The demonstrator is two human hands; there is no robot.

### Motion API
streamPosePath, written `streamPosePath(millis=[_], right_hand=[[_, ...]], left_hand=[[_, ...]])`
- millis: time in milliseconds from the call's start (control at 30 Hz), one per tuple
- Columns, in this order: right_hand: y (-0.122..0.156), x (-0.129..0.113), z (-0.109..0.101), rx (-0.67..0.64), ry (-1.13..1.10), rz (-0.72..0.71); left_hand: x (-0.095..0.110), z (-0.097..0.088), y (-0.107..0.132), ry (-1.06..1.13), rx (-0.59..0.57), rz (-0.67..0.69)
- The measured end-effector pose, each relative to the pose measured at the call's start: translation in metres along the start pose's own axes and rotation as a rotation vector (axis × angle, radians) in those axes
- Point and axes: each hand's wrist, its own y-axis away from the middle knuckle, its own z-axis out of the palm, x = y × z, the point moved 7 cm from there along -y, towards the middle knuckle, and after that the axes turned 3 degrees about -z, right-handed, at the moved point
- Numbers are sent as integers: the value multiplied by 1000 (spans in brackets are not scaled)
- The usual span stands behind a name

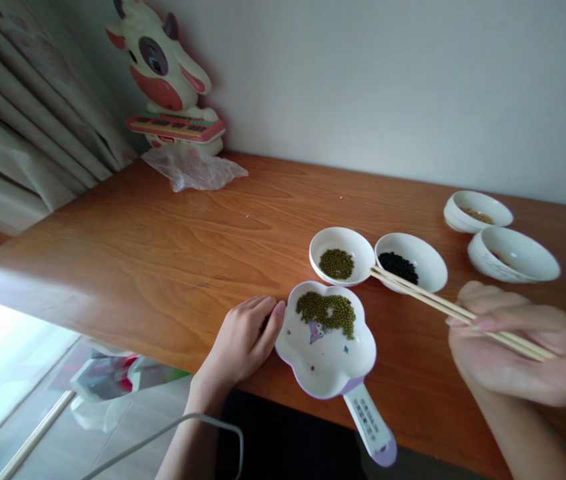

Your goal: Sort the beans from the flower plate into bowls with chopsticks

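A pair of wooden chopsticks [433, 300] is held in my right hand [517, 340]. Their tips hover close together over the touching rims of two small white bowls; no bean shows between them. Mung beans [337, 264] lie in the left white bowl [319, 247], black beans [399, 267] in the right one [430, 263]. In front stands a flower-shaped dish [333, 373] with a handle and a cartoon print, more mung beans [327, 310] gathered at its far side. My left hand [243, 337] rests on the table, curled, its thumb and fingertips against the dish's left rim.
Two more white bowls stand at the right, the farther one [503, 217] with yellowish grains, the nearer one [527, 257] with something small and reddish. A cow-shaped toy keyboard [175, 123] and a clear plastic bag [193, 170] sit at the back left. A cable [193, 417] crosses below my left arm.
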Motion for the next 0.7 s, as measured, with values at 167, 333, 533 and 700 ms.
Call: streamPosePath(millis=[167,333,533,700], right_hand=[[5,7,4,151,209,102],[7,-2,23,10,185,109],[13,-2,44,-244,37,213],[26,5,67,-452,0,311]], left_hand=[[1,-1,-1,6,13,3],[1,-1,0,-2,22,4],[0,-2,0,1,20,4],[-1,-1,0,5,13,-4]])
